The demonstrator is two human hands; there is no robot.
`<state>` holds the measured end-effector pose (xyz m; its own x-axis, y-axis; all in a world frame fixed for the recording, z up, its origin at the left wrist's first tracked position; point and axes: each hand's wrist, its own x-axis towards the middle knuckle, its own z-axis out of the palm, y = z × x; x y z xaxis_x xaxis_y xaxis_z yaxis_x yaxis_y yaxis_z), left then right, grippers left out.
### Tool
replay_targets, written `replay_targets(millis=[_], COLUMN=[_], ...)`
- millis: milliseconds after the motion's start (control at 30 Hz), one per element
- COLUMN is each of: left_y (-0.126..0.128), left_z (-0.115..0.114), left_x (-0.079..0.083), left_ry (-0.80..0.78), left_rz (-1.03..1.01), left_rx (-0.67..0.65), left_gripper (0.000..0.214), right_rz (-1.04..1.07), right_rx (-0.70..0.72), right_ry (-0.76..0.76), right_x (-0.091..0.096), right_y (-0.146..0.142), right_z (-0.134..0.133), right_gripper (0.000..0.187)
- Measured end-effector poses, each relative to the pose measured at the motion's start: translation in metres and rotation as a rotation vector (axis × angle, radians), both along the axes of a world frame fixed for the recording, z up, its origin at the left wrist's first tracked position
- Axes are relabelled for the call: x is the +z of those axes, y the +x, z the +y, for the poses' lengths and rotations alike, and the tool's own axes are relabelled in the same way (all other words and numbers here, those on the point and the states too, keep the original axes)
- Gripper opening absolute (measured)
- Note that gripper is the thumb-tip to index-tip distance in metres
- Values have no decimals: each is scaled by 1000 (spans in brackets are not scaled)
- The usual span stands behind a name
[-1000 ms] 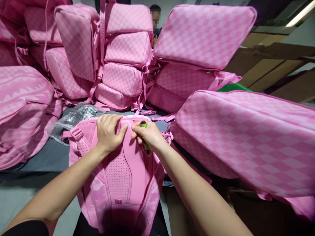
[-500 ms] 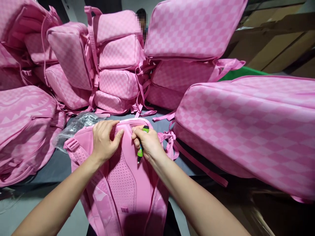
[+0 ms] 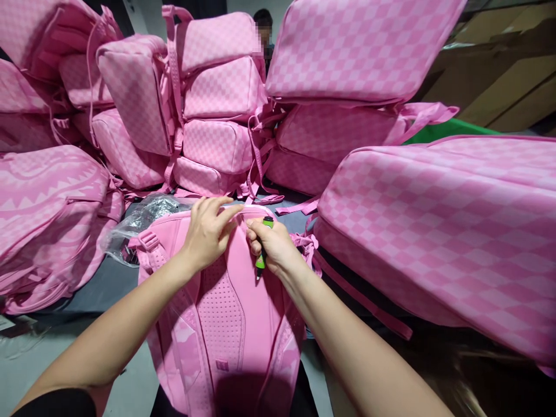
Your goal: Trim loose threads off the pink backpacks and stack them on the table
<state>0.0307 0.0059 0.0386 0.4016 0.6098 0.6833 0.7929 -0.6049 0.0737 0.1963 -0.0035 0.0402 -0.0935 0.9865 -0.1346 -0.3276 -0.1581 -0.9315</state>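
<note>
A pink backpack [image 3: 256,324] stands before me with its back panel and padded straps facing me, its top at the table edge. My left hand [image 3: 208,229] lies over its top edge, fingers and thumb stretched out and holding nothing visible. Beside it, my right hand [image 3: 275,243] is closed around a green marker [image 3: 260,260] with black ends; its pale tip points down towards me. The thumb and forefinger of that hand meet near the backpack's top seam. Whether they also pinch the fabric I cannot tell.
Several pink checkered backpacks [image 3: 221,87] are stacked at the back. A large one [image 3: 434,231] lies close on the right, another [image 3: 47,220] on the left. Clear plastic wrapping [image 3: 130,231] lies behind my left wrist. A person [image 3: 263,35] is beyond the stacks; cardboard boxes [image 3: 508,87] stand at far right.
My left hand has shifted right and up along the top edge, its thumb now nearer my right hand. The marker stays in my right hand. The view has turned slightly left.
</note>
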Motion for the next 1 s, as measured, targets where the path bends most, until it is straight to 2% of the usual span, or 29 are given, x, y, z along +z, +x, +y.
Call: replay_targets(millis=[200,367,533,700,800,867,933,1000], left_y=[9,8,8,2,-1,-1,3,7], left_z=[33,48,47,26,7,-4,-11,-13], left_x=[19,27,16,-4,-15,-21,-26,-29], left_ry=[-120,-166,-88,89,31,-18,-62,-114], left_rz=[321,433,327,114,20,-57,-130,-190], left_rx=[-135,-220,-311,-385,-285,-211,-193,-202], left_gripper=[13,8,11,14,11,11,12,13], right_rz=[-22,-30,-34,5,-156,-480,-860,-1105], right_rx=[54,80,58,20,-117,-312,-553,-740], right_ry=[34,35,43,44,172,383,610,744], right_x=[-12,-18,-20,-17,-11,-7,-7,-15], right_y=[1,6,6,14,37,59,79,95], right_z=[10,9,4,-15,-31,-40,-44,-42], right_gripper=[29,32,38,51,62,71,77,74])
